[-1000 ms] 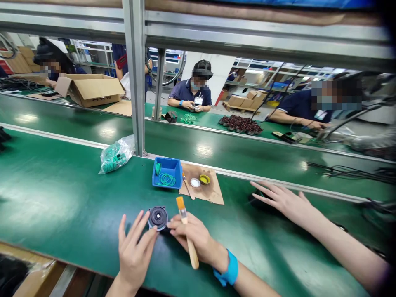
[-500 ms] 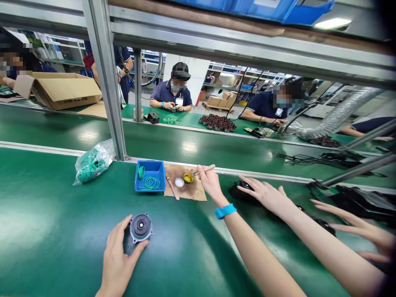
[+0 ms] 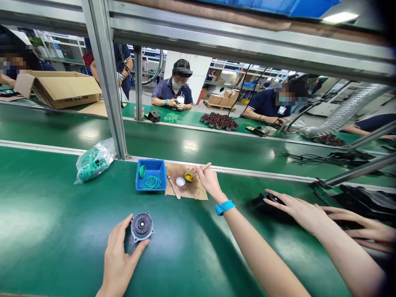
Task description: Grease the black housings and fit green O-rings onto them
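Observation:
My left hand (image 3: pixel 119 251) grips a round metal housing (image 3: pixel 142 227) with a black centre and small lugs, thumb on one side and fingers on the other. Farther forward, my right hand (image 3: pixel 208 179) pinches the wooden handle of a brush (image 3: pixel 204 166). The brush's tip is in a small pot of yellow paste (image 3: pixel 188 177). Beside the pot lie a white lid (image 3: pixel 180 181) and a second brush (image 3: pixel 173 186), all on a stained piece of cardboard (image 3: pixel 198 193). Green rubber rings (image 3: pixel 151 181) sit in a blue bin (image 3: pixel 137 181) to the left.
A clear bag of green rings (image 3: pixel 94 163) lies by the metal post (image 3: pixel 107 82). At right, a co-worker's hands (image 3: pixel 305 212) hold or touch black parts (image 3: pixel 267 205). Behind the bench edge, several people work at another green table (image 3: pixel 185 138).
The co-worker's hands at right have moved right and nearer, and a black part has shifted with them. My right hand has tilted the brush slightly in the pot. My left hand stays still.

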A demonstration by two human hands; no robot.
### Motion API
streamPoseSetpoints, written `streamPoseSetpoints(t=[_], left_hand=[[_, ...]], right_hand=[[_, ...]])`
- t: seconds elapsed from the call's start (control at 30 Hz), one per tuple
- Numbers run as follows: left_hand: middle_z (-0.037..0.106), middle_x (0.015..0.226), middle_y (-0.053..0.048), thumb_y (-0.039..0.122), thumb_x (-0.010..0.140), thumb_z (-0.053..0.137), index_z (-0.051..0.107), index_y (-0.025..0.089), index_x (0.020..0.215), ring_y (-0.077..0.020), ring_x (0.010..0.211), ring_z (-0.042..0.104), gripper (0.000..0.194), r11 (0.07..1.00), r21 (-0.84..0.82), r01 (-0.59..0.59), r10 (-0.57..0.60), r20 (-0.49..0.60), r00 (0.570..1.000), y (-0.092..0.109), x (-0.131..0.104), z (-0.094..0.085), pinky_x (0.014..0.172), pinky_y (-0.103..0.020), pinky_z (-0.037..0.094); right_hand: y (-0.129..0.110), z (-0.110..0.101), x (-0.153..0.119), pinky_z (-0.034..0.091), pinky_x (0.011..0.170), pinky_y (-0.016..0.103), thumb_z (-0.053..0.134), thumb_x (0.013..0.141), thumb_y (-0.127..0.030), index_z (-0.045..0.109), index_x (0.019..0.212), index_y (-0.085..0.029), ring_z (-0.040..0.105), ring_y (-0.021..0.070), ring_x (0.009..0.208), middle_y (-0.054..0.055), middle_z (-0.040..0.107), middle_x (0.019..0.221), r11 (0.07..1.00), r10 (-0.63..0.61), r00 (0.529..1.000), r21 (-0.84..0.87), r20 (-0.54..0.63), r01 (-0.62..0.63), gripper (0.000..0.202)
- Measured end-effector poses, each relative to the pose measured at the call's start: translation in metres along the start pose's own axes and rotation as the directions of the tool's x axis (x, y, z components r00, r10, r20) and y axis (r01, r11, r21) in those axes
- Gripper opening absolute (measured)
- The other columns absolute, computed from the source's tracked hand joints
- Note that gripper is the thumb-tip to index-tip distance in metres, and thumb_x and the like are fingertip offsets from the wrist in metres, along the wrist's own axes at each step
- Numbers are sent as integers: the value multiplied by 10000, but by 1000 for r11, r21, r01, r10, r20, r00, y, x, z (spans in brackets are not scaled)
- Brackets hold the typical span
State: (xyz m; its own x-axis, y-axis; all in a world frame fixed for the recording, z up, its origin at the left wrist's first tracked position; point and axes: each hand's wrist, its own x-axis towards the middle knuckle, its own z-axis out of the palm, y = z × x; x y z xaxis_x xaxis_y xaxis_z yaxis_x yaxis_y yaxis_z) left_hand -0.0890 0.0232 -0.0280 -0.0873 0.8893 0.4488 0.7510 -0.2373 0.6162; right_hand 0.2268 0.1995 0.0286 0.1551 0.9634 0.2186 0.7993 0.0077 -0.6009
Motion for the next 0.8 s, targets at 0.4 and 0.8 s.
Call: streamPoseSetpoints(t=[0.4,0.8], left_hand=[[678,1182,-120,611,844,584,526,203,1275,-303,1060,651,597,1000,-1,10,-10,5,1000,-1,0,1,879,-461,547],[680,1192,-117,599,849,585,517,221,1286,-305,1054,657,581,1000,6,-7,7,-10,1000,-1,-2,1,859,-467,558]], right_hand=[[3,-5,13,403,615,281,362,947,-574,622,679,-170,589,174,593,14,599,582,999,33,998,3,58,-33,551],[-3,0,18,434,665,285,476,969,-472,576,637,-168,553,135,572,-35,559,560,1000,14,994,10,105,-15,462]])
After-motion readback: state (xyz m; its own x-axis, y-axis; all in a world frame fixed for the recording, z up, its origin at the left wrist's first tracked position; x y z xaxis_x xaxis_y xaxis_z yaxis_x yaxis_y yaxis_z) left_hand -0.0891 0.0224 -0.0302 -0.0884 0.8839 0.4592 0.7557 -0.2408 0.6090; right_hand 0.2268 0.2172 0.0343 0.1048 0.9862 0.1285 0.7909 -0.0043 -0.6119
